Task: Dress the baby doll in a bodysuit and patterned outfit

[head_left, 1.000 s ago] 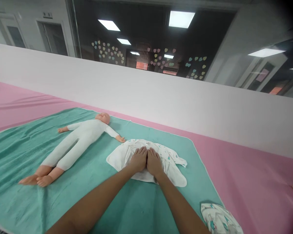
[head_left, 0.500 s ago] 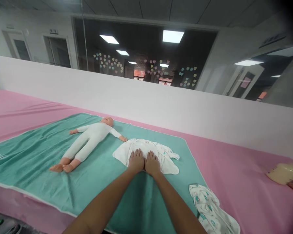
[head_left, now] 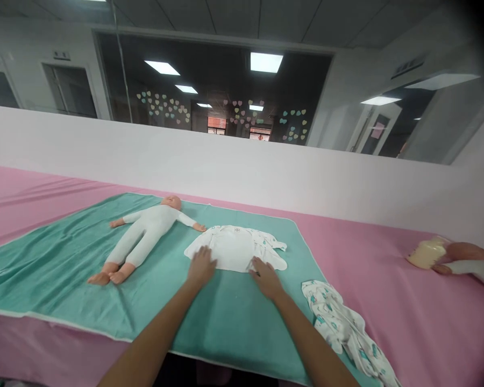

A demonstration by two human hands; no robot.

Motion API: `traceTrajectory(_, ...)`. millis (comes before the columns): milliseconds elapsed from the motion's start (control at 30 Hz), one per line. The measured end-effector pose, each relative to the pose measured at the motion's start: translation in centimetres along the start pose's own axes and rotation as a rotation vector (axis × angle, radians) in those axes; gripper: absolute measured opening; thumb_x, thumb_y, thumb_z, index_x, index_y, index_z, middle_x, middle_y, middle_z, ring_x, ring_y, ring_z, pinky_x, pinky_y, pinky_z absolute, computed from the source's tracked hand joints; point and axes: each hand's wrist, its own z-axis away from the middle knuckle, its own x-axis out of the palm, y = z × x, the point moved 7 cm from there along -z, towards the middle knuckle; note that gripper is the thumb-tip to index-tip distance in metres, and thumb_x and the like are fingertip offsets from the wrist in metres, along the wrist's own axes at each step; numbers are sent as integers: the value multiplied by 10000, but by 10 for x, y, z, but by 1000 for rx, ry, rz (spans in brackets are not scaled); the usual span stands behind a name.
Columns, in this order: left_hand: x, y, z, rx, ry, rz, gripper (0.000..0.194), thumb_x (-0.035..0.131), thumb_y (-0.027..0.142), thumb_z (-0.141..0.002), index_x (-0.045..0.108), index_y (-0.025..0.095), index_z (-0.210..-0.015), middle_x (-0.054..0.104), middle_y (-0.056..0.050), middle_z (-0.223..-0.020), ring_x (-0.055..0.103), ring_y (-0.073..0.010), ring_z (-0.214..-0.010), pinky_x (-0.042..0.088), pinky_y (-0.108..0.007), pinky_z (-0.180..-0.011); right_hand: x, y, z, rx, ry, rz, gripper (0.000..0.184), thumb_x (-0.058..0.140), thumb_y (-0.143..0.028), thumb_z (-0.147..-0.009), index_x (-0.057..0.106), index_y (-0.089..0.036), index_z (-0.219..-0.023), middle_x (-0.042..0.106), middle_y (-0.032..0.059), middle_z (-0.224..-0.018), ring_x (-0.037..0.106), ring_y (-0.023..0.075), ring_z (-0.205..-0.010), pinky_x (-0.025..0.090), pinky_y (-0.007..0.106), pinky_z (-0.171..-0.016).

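Note:
A white baby shirt (head_left: 232, 252) with a small print on its sleeves lies spread on the green towel (head_left: 226, 312). My left hand (head_left: 202, 266) is at the shirt's lower left edge, its fingers apart and slightly blurred. At the lower right edge, my right hand (head_left: 266, 277) has its fingertips on the cloth, loosely bent and not closed round anything I can see. Left of the shirt, a baby doll (head_left: 151, 226) in a white bodysuit lies on its back, one hand close to the shirt's upper left corner.
A crumpled printed baby garment (head_left: 342, 325) lies across the towel's right edge. Farther right, a cream-coloured container (head_left: 426, 253) and part of another doll (head_left: 470, 260) rest on the pink cover (head_left: 363, 258). A white ledge (head_left: 242, 180) below glass runs along the back.
My hands have moved apart from the shirt's middle toward its two lower corners, baring its plain white centre. The view has shifted right, showing more of the second doll.

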Motion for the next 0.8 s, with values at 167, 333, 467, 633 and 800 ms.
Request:
traceTrajectory(167,-35,-93,3,-320,132,-8,486,375,483,-839,544,99,-1083,536,-181,-1172,462,-333,-1115,345,-442,-909,-47,100,33,433,302,109,517,353,-473,-864,542,-106,-1175,508,151,-1254,424,289,-1173,309,372,-978)
traceTrajectory(333,-36,-97,-2,-254,132,86,461,432,586,-778,580,166,-898,582,-107,-1057,508,-294,-1012,303,-437,-924,-53,114,31,522,340,25,510,394,-521,-822,532,-136,-1126,550,144,-1095,486,300,-1008,385,373,-817)
traceTrajectory(467,-28,-75,-11,-126,101,209,289,460,456,-793,536,180,-749,601,-57,-1020,537,-221,-930,341,-342,-850,-50,116,20,521,320,-123,452,425,-476,-796,520,-165,-1110,578,107,-1018,505,259,-963,382,331,-772)
traceTrajectory(633,-27,-78,-10,-241,88,445,213,443,414,-794,466,202,-792,577,-4,-715,531,-171,-680,351,-258,-619,-48,126,15,534,336,-277,353,450,-423,-752,556,-217,-1019,605,53,-888,545,218,-829,369,293,-677)
traceTrajectory(800,-34,-88,-2,-312,190,657,173,467,339,-759,441,204,-864,511,46,-578,503,-151,-576,338,-237,-571,-48,134,15,578,407,-338,373,435,-358,-723,546,-213,-1048,591,27,-827,546,206,-779,372,281,-662)
